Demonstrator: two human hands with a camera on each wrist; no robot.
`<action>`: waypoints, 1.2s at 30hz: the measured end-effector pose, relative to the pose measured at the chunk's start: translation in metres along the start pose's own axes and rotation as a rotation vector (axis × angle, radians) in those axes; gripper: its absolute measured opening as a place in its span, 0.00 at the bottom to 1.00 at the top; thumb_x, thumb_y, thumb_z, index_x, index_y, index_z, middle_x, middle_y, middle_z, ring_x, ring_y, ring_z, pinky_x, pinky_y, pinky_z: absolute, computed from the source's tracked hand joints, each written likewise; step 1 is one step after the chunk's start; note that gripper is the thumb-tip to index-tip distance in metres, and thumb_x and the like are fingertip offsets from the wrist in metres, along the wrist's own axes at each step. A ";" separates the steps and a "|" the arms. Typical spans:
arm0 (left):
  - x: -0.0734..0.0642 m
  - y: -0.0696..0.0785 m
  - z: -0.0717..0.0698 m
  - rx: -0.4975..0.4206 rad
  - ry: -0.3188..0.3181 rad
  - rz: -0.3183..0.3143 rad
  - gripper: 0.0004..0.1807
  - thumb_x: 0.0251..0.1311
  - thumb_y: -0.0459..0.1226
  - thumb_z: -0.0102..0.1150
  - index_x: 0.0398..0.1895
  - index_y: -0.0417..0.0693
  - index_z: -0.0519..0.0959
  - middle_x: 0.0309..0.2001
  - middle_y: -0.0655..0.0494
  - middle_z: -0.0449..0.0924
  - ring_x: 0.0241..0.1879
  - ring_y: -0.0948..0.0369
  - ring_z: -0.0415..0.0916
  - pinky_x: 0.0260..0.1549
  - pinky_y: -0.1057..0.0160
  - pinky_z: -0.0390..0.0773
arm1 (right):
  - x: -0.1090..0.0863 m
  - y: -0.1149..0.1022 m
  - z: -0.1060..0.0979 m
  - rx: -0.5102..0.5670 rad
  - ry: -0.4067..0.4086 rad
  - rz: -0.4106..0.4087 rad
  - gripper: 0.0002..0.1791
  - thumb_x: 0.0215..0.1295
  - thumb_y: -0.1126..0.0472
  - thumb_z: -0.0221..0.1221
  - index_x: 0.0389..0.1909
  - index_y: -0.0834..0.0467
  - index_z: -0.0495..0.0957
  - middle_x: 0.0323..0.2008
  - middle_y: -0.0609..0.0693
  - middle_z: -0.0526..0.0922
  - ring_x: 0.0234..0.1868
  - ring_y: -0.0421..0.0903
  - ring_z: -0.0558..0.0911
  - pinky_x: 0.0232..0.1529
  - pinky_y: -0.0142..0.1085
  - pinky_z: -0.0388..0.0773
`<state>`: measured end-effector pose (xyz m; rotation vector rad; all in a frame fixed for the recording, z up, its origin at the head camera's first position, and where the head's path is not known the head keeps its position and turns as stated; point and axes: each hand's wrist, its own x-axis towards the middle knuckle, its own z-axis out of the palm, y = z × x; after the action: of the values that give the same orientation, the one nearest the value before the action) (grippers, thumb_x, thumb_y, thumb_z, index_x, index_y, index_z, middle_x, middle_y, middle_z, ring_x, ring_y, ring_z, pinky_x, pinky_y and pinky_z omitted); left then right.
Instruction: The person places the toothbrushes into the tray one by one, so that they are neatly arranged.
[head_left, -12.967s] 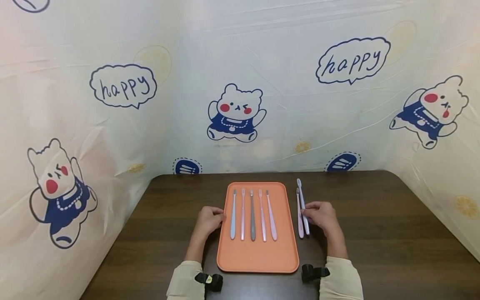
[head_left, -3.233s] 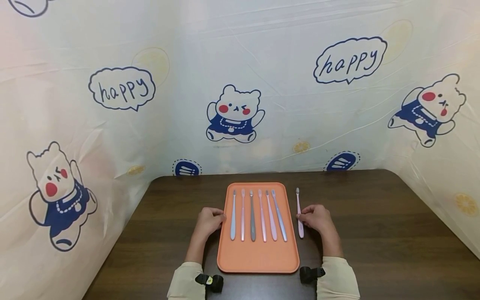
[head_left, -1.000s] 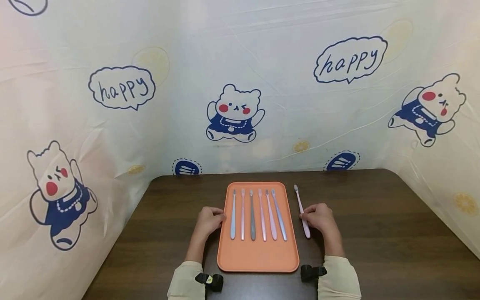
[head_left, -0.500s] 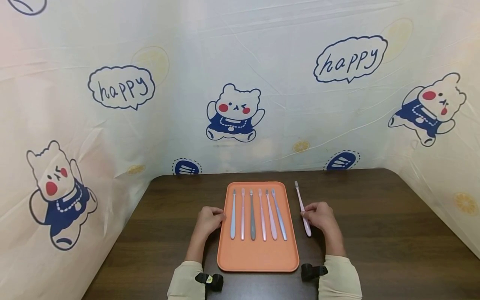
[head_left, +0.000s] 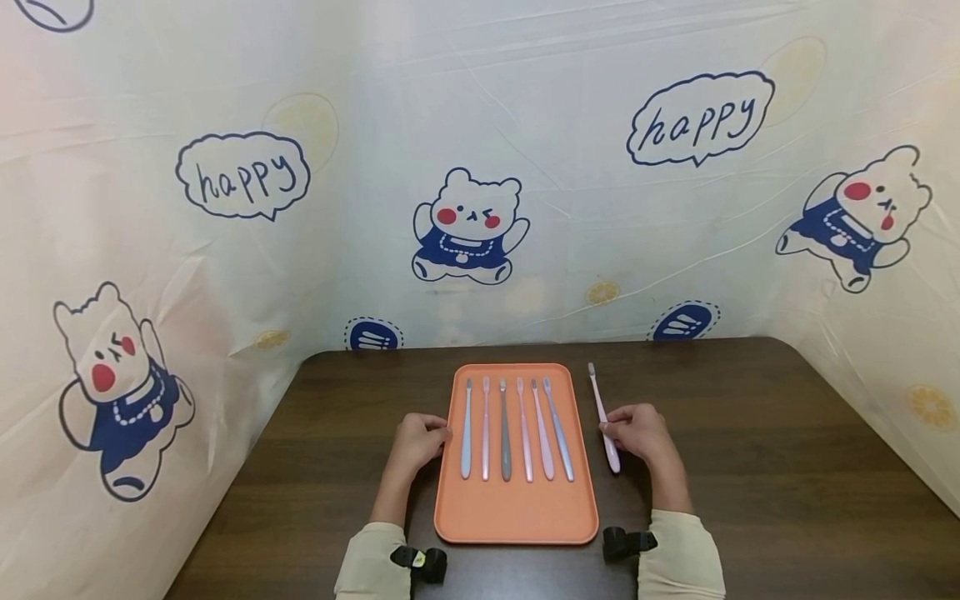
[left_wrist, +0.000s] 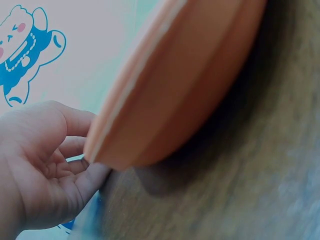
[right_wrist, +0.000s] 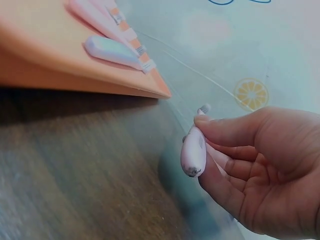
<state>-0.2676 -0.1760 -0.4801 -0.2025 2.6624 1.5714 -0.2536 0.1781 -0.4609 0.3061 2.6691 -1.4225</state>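
Note:
My left hand [head_left: 418, 439] pinches the left rim of an orange tray [head_left: 517, 517]; the left wrist view shows thumb and fingers at the tray's edge [left_wrist: 165, 95]. Just off the tray's right side, my right hand [head_left: 639, 432] pinches a pale pink toothbrush [head_left: 603, 417] at its handle, bristle head away from me. In the right wrist view the rounded handle end [right_wrist: 193, 156] points toward the camera, between thumb and fingers. Several toothbrushes lie in a row on the tray, among them a light blue one [head_left: 467, 442], a dark grey one [head_left: 505, 442] and a bluish-purple one [head_left: 558, 433].
The tray lies on a dark wooden table [head_left: 787, 467]. A pale curtain [head_left: 570, 250] printed with cartoon bears and "happy" bubbles stands close behind and at both sides. Each sleeve carries a black wrist camera, the left one [head_left: 427, 565] and the right one [head_left: 618, 543].
Since the oldest frame, the bluish-purple toothbrush has gone from my right hand to the tray's row. My right hand then took up the pink toothbrush beside the tray and tilted it. The left hand stays.

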 end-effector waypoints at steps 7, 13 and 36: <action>0.000 0.000 0.000 -0.003 -0.004 -0.004 0.15 0.61 0.31 0.59 0.47 0.31 0.85 0.44 0.38 0.87 0.36 0.59 0.85 0.34 0.60 0.88 | -0.002 -0.003 0.001 0.073 -0.009 -0.008 0.16 0.66 0.65 0.64 0.49 0.72 0.82 0.36 0.60 0.87 0.31 0.42 0.81 0.33 0.33 0.83; 0.001 -0.001 0.000 0.000 0.002 -0.002 0.14 0.60 0.31 0.60 0.46 0.31 0.85 0.44 0.38 0.87 0.36 0.59 0.85 0.34 0.60 0.88 | -0.001 -0.004 0.001 0.119 -0.019 -0.030 0.15 0.65 0.65 0.65 0.47 0.72 0.82 0.33 0.58 0.87 0.30 0.41 0.82 0.32 0.32 0.83; 0.003 -0.003 0.000 0.002 0.000 -0.006 0.14 0.60 0.31 0.60 0.45 0.32 0.86 0.43 0.39 0.87 0.34 0.61 0.84 0.33 0.61 0.87 | 0.001 -0.007 0.012 0.129 -0.042 -0.012 0.16 0.68 0.63 0.63 0.51 0.71 0.81 0.42 0.63 0.86 0.34 0.43 0.83 0.40 0.39 0.88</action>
<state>-0.2698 -0.1771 -0.4828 -0.2099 2.6607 1.5667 -0.2563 0.1643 -0.4621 0.2681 2.5556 -1.5897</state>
